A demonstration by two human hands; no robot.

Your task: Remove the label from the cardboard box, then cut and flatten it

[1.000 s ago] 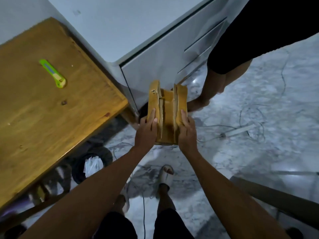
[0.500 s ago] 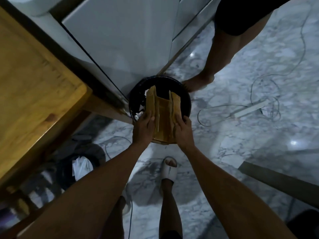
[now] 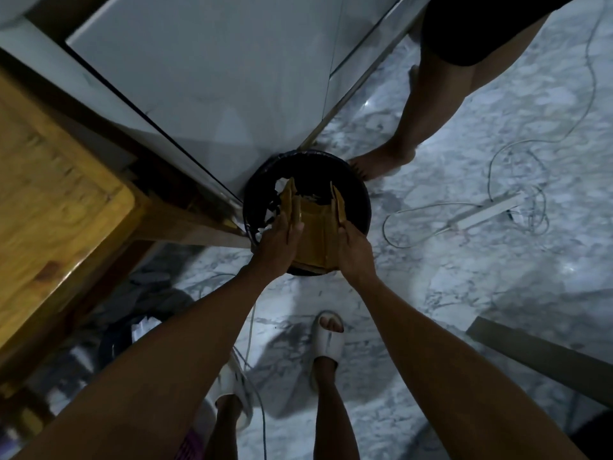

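The brown cardboard box (image 3: 313, 230), cut open with its side flaps folded up, sits over the mouth of a round black bin (image 3: 358, 197) on the floor. My left hand (image 3: 277, 242) presses flat against the box's left flap, thumb inside. My right hand (image 3: 353, 249) holds the right flap from the outside. The box's far end dips into the bin. No label shows on the cardboard.
A wooden table (image 3: 49, 210) stands at the left, a white cabinet (image 3: 212, 78) behind the bin. Another person's bare leg (image 3: 418, 127) stands just beyond the bin. A power strip (image 3: 484, 210) with loose cables lies on the marble floor at right. My sandalled feet (image 3: 326, 336) are below.
The view tilted down from the table with the green cutter to the floor. Both hands carried the box lower, over the black bin.
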